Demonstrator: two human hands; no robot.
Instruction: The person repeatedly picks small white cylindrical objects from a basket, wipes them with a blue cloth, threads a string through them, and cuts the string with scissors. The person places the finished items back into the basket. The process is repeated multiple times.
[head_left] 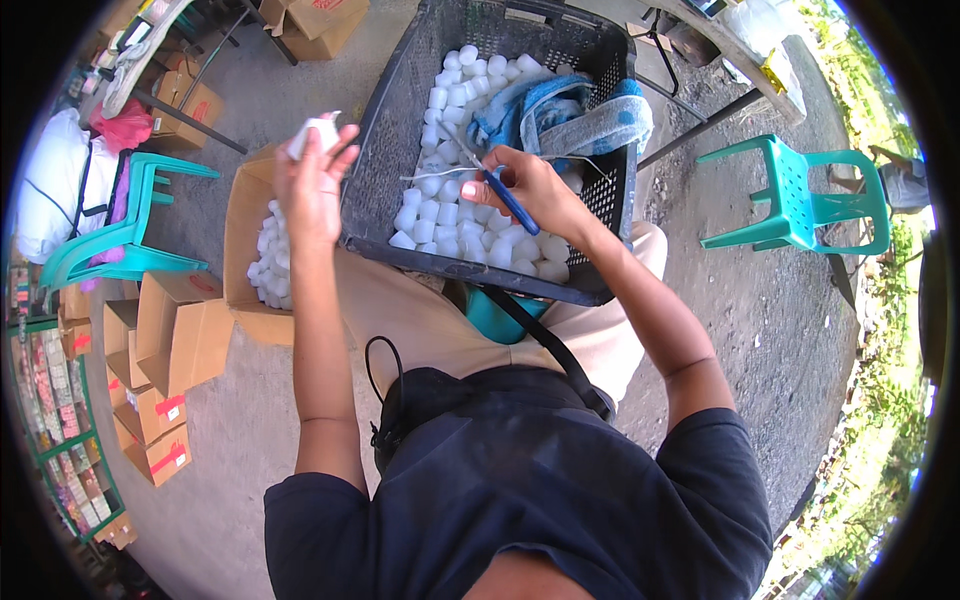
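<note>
My left hand [315,190] is raised beside the crate's left rim, its fingers round a small white plastic cylinder [318,135]. My right hand [535,190] is over the crate, wrapped round a blue-handled knife [515,205] whose grey blade points up and left. Below it, the black plastic crate [380,130] holds many white cylinders [445,215] and a blue-and-white cloth [545,115] heaped at its right. A thin pale cord or wire [430,177] crosses the crate near my right hand.
At the crate's left stands an open cardboard box [245,240] with more white pieces. Several cartons [185,330], teal chairs [815,195] and tables [735,45] are around me. A teal seat [495,318] shows between my legs, under the crate's near edge.
</note>
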